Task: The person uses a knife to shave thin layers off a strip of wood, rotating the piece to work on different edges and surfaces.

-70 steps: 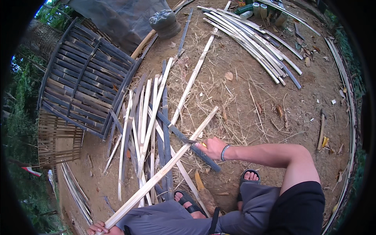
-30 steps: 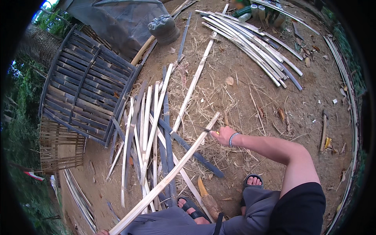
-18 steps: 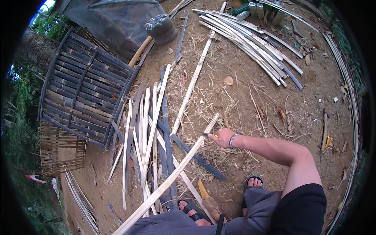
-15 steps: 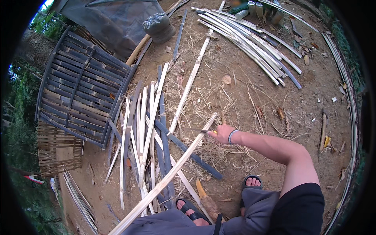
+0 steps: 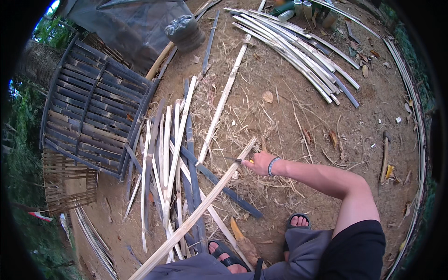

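My right hand (image 5: pixel 260 163) is closed round the yellowish handle of a knife. The knife's dark, thin blade (image 5: pixel 234 159) lies across a long pale bamboo strip (image 5: pixel 198 211), a little below its far end. That strip slants from the lower left edge of the picture, past my lap, up to the knife. My left hand is out of view, so what supports the strip's near end is hidden. Beneath the strip lies a loose pile of pale and dark bamboo strips (image 5: pixel 171 168), and a dark strip (image 5: pixel 224 184) crosses under it.
Bamboo shavings (image 5: pixel 261 116) litter the dirt ground. A bundle of strips (image 5: pixel 294 46) lies far right, near bottles (image 5: pixel 298 8). At left stands a slatted bamboo frame (image 5: pixel 93 107). A dark plastic bag (image 5: pixel 185 33) sits at the back; a wooden piece (image 5: pixel 247 247) lies between my feet.
My right hand and the knife have moved slightly toward me and to the left along the strip. The whole view has shifted a little.
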`<state>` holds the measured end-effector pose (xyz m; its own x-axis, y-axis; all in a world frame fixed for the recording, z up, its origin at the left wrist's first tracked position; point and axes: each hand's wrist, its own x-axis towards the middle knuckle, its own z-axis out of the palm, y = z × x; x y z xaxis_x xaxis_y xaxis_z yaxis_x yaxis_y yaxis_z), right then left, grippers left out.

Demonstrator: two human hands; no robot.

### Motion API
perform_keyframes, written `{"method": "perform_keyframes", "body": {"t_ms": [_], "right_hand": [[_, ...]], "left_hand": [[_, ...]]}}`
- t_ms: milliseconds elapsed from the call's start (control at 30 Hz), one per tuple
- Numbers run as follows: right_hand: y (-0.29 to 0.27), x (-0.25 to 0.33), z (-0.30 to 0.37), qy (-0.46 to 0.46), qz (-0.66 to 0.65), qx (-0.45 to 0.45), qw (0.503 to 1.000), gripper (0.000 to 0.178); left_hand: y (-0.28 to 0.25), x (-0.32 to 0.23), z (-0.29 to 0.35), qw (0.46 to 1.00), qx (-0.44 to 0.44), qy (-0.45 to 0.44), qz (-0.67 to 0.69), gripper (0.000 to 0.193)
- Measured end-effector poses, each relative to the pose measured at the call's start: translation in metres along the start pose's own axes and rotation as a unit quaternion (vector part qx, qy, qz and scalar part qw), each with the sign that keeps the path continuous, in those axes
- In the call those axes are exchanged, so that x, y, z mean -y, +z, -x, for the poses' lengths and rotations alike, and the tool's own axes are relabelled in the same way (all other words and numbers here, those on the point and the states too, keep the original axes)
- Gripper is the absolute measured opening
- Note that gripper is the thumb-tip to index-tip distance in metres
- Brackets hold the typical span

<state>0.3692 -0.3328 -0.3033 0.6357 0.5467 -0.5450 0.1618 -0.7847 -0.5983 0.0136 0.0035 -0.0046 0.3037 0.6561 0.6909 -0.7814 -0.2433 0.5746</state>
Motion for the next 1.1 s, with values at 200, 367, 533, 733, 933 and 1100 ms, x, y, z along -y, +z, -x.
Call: {"method": "perform_keyframes", "body": {"t_ms": [200,367,533,733,933,1100], "right_hand": [[-0.015,-0.006,0.008,0.025,-0.017,0.002,1.0,0.077],[0.0,0.009,0.012,-0.034,-0.003,0.02,0.999,0.078],[-0.013,-0.029,-0.003,0.018,0.011,-0.002,1.0,0.079],[0.0,0.008,0.003,0.022,-0.023,0.035,0.999,0.08],[-0.027,-0.062,-0.022,0.082,0.001,-0.047,0.995,0.082],[-0.006,-0.008,-0.004,0.018,-0.052,0.018,0.998,0.081]], "left_hand": [[0.021,-0.002,0.006,0.995,0.053,0.017,0.083,0.032],[0.02,-0.011,0.005,0.99,0.086,0.012,0.111,0.035],[0.034,-0.008,0.01,0.99,0.078,0.007,0.12,0.033],[0.041,-0.008,0.009,0.983,0.112,0.024,0.145,0.03],[0.051,-0.014,0.021,0.952,0.183,0.007,0.244,0.032],[0.047,-0.01,0.015,0.943,0.173,0.004,0.284,0.036]]}}
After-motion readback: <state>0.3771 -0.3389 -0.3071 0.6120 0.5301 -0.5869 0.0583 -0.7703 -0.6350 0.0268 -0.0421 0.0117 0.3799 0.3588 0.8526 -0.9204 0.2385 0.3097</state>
